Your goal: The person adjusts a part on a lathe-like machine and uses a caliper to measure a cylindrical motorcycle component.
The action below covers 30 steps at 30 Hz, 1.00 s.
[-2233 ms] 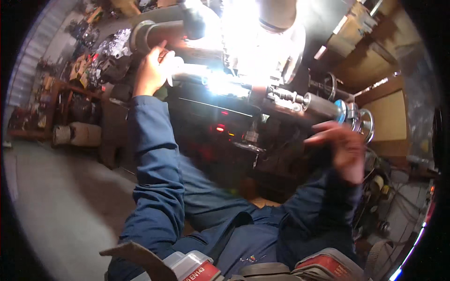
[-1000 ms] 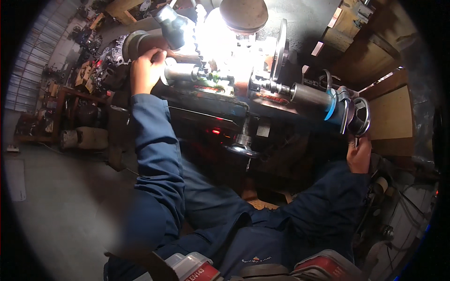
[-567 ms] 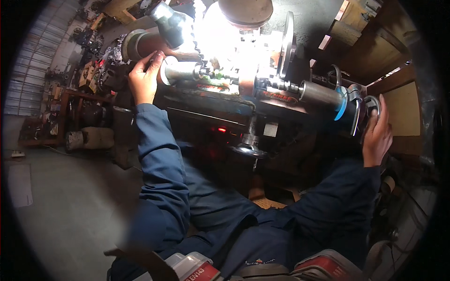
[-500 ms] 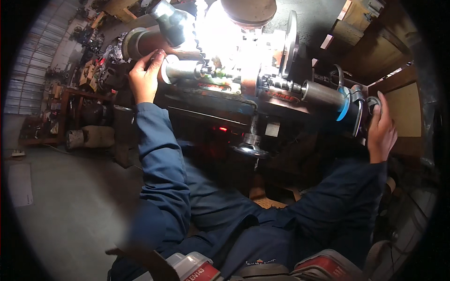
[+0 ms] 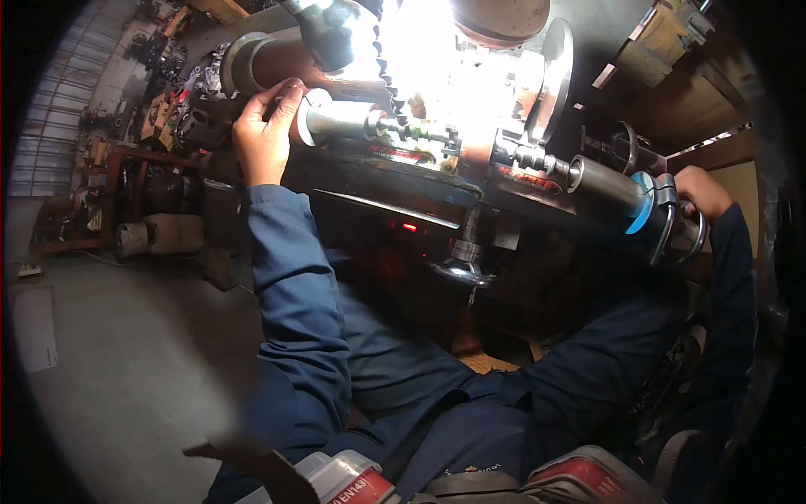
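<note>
My left hand [image 5: 265, 139] is closed round the outer rim of a pale metal flange [image 5: 312, 118] at the left end of a machine. From the flange a short metal cylinder [image 5: 348, 121] and a thin shaft lead toward the brightly lit middle. At the machine's right end my right hand [image 5: 703, 193] has its fingers curled on a chromed handwheel [image 5: 698, 237], partly hidden. Beside it lies a grey cylindrical sleeve [image 5: 601, 178] with a blue band [image 5: 641, 206] and a clamp lever [image 5: 664, 227]. Between the ends, glare hides most detail.
A lamp head [image 5: 336, 38] hangs over the machine, near a large round disc [image 5: 554, 80]. A smaller handwheel [image 5: 463, 270] juts toward me from the machine's front. Cluttered metal parts fill shelves at left; a wooden rack [image 5: 663, 46] holds items at the back right.
My right hand has moved up and over the handwheel, its fingers now curled and the forearm raised. My left hand stays on the flange. The view has shifted, so the machine sits farther right.
</note>
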### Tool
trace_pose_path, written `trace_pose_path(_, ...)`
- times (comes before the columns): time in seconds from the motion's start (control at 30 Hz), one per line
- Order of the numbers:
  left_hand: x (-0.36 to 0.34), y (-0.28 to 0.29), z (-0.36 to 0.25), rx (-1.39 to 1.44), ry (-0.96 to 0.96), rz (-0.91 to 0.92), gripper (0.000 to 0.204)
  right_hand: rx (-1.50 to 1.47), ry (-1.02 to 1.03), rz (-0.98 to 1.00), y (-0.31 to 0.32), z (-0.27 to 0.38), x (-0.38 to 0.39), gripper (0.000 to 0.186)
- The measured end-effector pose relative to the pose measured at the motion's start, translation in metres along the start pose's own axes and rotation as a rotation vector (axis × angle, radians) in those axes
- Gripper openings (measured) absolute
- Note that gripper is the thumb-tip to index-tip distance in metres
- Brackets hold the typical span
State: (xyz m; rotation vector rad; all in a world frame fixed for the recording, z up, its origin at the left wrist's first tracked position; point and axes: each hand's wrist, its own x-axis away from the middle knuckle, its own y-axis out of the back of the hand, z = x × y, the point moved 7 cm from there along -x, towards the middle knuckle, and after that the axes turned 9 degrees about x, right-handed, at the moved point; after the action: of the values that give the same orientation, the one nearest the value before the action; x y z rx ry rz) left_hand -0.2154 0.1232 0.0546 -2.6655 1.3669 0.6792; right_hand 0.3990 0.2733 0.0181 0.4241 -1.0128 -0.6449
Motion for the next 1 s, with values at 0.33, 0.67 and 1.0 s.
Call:
trace_pose_path(0.33,-0.002,-0.002,-0.001,-0.008,0.006,0.011,0.032,-0.15,-0.051,-0.019,-0.003,-0.007,0.008,0.024)
trace_pose_path(0.67,-0.002,-0.005,0.001,-0.01,0.06,-0.012,0.033,0.358,-0.03,-0.95,-0.016,0.032,0.082,0.03)
trace_pose_path(1.0,-0.003,-0.006,0.001,-0.003,0.057,-0.009,0.031,0.471,0.08,-1.517,-0.074,0.045,0.122,0.035)
